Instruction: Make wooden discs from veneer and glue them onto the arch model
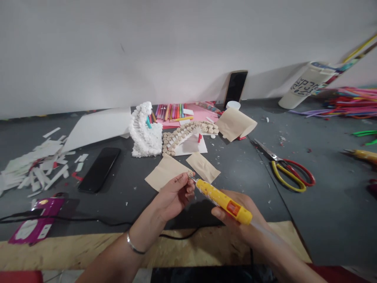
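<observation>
My left hand (176, 196) pinches a small beige pebble-like piece (190, 173) between thumb and fingertips. In my right hand (237, 230) is a yellow hot glue gun (216, 196), its metal tip at the beige piece; whether they touch I cannot tell. A clear glue stick (265, 232) sticks out of its back end. Just beyond lies a curved model (176, 135) covered in similar beige pieces, on a white base (193, 146). Beside it stands a white, rough-textured model (144, 133). Two tan paper sheets, a larger one (165, 171) and a smaller one (203, 167), lie under and near my left hand.
Scissors (284, 167) and a tilted tumbler (306, 86) are at right, near pipe cleaners (353, 102). White scraps (38, 169), a phone (100, 169) and a purple packet (37, 222) lie left. A black cable (97, 221) crosses the front; another phone (235, 87) leans on the wall.
</observation>
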`<state>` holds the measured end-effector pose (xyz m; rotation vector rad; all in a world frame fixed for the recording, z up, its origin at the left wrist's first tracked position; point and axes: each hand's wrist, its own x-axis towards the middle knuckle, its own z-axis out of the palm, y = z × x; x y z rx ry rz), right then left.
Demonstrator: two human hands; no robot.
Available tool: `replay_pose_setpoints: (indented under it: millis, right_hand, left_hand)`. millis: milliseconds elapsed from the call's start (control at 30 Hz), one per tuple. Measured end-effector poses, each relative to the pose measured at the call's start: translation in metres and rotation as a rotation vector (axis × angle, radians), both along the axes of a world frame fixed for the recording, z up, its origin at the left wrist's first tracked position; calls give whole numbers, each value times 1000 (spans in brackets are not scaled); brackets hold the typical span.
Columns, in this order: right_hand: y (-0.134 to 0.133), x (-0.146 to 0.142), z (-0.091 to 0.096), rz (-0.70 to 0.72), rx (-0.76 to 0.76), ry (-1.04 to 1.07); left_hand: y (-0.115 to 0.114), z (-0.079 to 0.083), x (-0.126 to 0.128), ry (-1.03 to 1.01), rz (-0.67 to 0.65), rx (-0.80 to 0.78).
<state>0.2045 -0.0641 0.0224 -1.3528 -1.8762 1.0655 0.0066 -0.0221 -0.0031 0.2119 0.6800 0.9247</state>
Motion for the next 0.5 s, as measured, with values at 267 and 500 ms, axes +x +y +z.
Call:
replay_pose_setpoints:
  millis: [267, 500]
  right_hand:
    - [2, 1, 1, -84, 77, -53]
    - [2, 0, -1, -84, 102, -75]
  left_hand:
    - [0, 7, 3, 14, -18, 40]
    - [-1, 3, 1, 6, -3, 29]
